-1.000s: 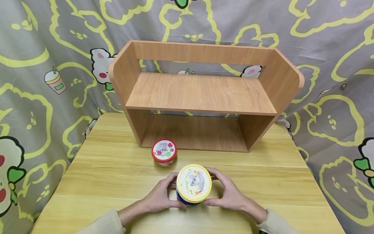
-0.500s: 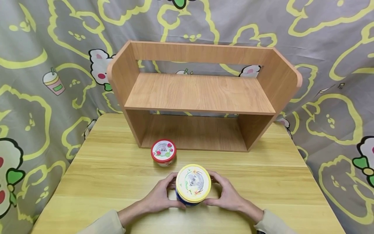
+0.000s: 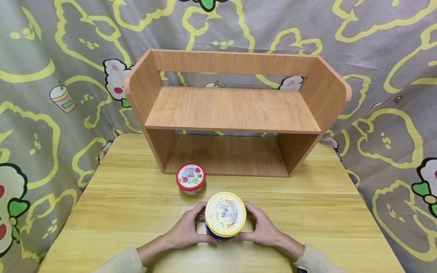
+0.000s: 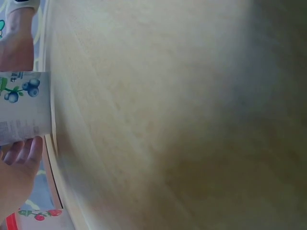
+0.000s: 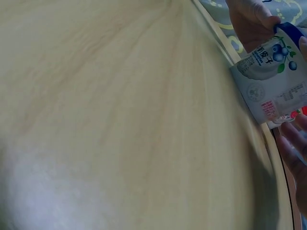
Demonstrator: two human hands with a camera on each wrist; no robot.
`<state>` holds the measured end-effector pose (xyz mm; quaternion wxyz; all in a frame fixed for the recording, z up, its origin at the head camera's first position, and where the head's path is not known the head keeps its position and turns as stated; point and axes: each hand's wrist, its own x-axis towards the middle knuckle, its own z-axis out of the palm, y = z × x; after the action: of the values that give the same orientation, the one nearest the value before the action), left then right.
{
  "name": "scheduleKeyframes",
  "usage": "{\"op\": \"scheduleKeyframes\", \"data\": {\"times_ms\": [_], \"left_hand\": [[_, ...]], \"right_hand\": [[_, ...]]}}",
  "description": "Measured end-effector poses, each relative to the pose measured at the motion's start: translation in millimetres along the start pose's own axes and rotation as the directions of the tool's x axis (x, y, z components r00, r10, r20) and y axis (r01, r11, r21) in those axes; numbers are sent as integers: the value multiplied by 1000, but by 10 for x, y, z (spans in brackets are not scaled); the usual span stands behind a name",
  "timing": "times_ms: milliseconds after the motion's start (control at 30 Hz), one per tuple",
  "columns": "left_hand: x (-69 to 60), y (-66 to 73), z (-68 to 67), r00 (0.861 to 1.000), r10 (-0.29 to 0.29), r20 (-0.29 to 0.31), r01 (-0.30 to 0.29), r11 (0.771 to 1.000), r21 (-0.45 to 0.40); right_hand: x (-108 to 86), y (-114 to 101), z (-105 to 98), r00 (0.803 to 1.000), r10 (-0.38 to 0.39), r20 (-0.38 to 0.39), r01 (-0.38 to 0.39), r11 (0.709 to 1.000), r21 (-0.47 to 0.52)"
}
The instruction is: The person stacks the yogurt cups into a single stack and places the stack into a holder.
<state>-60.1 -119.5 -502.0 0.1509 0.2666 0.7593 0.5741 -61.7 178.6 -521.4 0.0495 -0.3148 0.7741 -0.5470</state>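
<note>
1. Wood-grain tabletop (image 5: 120, 105) filling most of the view, a dark shadow (image 5: 264, 191) at lower right.
2. Over on the right, a white blueberry tub (image 5: 261, 88), dark blue rim (image 5: 290, 32), blueberries (image 5: 278, 56) printed on its side!
3. Left hand (image 5: 252, 21) up top, thumb (image 5: 272, 21) right against the rim.
4. Right hand (image 5: 296, 158) below, fingers (image 5: 289, 130) beside the tub, frame edge cutting it off.
5. Red-printed container (image 5: 294, 114) peeking out behind; grey fabric (image 5: 220, 14) with yellow lines beyond.

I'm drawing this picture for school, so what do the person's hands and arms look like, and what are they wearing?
The left hand and right hand are bare, with no gloves. The left sleeve and right sleeve are plain light beige. A small dark thing peeks out at the right cuff; too little shows to tell what.
</note>
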Motion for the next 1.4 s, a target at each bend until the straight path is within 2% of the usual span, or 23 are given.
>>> {"op": "scheduleKeyframes", "data": {"times_ms": [300,567,1000,1100,1400], "left_hand": [[-8,-12,6,1000,8,-11,-8,1000,-5],[-27,-27,-17,1000,23,-3,-23,1000,7],[-180,-32,-213,988,146,-41,-142,985,102],[-218,-25,-274,987,148,-62,-140,983,121],[-368,-38,-482,980,102,-171,-75,985,158]], "right_hand": [[59,0,43,999,-14,32,12,997,72],[78,12,46,999,-28,43,24,996,86],[57,17,35,999,-9,35,7,998,59],[58,18,38,999,-7,37,5,998,57],[49,20,24,999,-10,38,8,999,51]]}}
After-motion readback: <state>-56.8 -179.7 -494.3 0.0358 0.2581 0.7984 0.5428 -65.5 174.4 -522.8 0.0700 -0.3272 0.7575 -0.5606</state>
